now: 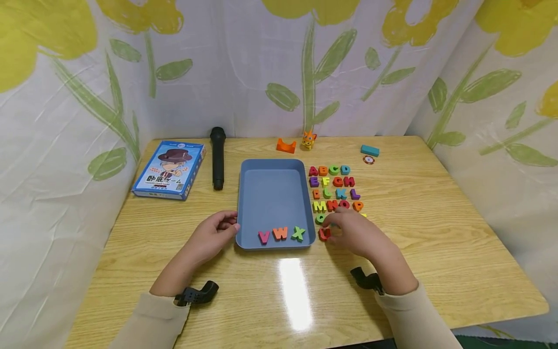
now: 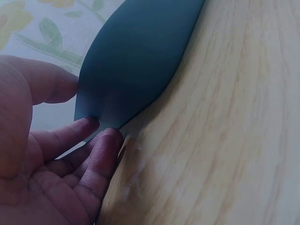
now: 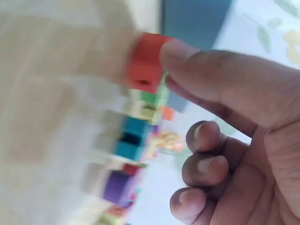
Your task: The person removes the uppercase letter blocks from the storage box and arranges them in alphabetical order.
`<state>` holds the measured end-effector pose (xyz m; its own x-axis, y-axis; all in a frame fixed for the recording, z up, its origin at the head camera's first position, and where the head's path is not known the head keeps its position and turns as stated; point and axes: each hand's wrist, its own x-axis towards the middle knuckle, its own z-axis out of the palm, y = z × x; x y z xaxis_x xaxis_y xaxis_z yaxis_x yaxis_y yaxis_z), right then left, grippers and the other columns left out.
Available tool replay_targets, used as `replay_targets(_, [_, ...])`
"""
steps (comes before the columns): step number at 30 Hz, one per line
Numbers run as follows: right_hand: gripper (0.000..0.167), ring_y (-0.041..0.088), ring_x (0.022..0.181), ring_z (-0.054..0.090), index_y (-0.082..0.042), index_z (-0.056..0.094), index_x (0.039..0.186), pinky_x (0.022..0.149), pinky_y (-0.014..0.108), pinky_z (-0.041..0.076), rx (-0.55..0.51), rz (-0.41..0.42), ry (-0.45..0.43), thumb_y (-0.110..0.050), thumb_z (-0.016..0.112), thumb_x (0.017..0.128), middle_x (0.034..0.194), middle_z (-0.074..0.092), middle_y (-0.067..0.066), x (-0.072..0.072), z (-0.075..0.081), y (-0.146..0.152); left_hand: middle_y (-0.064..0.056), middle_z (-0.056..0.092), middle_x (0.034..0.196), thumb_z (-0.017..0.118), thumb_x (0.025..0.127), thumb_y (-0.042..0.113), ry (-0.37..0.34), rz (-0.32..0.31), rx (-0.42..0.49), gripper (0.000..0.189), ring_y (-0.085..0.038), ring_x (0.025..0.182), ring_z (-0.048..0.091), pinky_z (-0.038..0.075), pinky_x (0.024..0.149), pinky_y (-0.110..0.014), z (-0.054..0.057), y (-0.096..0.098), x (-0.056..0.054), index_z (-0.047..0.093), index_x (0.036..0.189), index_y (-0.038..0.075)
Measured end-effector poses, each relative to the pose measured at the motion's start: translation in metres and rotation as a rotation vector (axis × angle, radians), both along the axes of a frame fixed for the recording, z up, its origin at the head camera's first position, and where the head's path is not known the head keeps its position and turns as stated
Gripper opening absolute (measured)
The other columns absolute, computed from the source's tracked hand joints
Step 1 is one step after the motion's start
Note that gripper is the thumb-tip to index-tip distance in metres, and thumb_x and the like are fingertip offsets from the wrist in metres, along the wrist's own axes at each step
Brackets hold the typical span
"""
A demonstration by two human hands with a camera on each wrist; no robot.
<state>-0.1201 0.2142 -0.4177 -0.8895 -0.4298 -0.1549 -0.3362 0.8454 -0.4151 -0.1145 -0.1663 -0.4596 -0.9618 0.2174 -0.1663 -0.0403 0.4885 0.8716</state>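
At the blue-grey tray's point(image 1: 275, 165) left side, my left hand point(image 1: 214, 237) rests its thumb and fingertips against the outer wall; the left wrist view shows them spread along its edge. A pink V point(image 1: 263, 237), orange W point(image 1: 280, 233) and green X point(image 1: 298, 233) lie inside, near the front. My right hand point(image 1: 355, 232) pinches a red letter U point(image 3: 149, 61) between thumb and index finger, just right of the tray. Its other fingers are curled in. Behind that hand, part of the lower letter rows is hidden, while a green Q point(image 1: 320, 219) shows beside the fingertips.
Rows of colourful letters, including a yellow M point(image 1: 319, 207), line the tray's right side. A boxed game point(image 1: 169, 169) and black microphone point(image 1: 218, 157) lie left. Toward the back are an orange piece point(image 1: 286, 145), small figurine point(image 1: 309, 140), teal block point(image 1: 369, 150) and round chip point(image 1: 368, 159).
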Motion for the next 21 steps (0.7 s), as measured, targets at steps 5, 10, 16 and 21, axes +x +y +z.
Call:
replay_targets(5, [0.028,0.03,0.115,0.068,-0.011,0.08,0.122,0.099,0.047,0.06,-0.02,0.06,0.06,-0.016,0.087,0.095,0.123,0.074,0.008,-0.004,0.024,-0.024,-0.02,0.066,0.141,0.063,0.111,0.024,-0.001,0.002,0.0,0.051,-0.033,0.127,0.064,0.052,0.108,-0.049,-0.001,-0.003,-0.001,0.055,0.155,-0.001])
replay_targets(10, [0.03,0.022,0.102,0.066,-0.011,0.08,0.124,0.09,0.04,0.059,-0.003,0.165,0.097,-0.023,0.086,0.096,0.117,0.071,0.009,-0.013,0.036,-0.077,-0.02,0.066,0.141,0.063,0.111,0.023,0.008,0.008,0.007,0.05,-0.033,0.126,0.064,0.052,0.108,-0.049,-0.003,-0.006,-0.001,0.056,0.154,-0.001])
replay_targets(16, [0.028,0.021,0.098,0.066,-0.012,0.081,0.12,0.089,0.04,0.058,0.064,0.3,0.099,-0.027,0.086,0.096,0.113,0.072,0.008,-0.022,0.023,-0.13,-0.021,0.067,0.14,0.063,0.112,0.021,0.017,0.0,0.031,0.048,-0.033,0.126,0.066,0.053,0.109,-0.048,-0.007,-0.006,-0.002,0.056,0.154,-0.002])
replay_targets(21, [0.024,0.02,0.093,0.067,-0.014,0.083,0.111,0.089,0.038,0.058,0.131,0.321,0.119,-0.03,0.089,0.093,0.107,0.071,0.003,-0.022,0.01,-0.143,-0.02,0.067,0.14,0.063,0.111,0.021,0.01,-0.001,0.039,0.048,-0.033,0.126,0.066,0.053,0.108,-0.047,-0.004,-0.004,-0.002,0.056,0.154,-0.001])
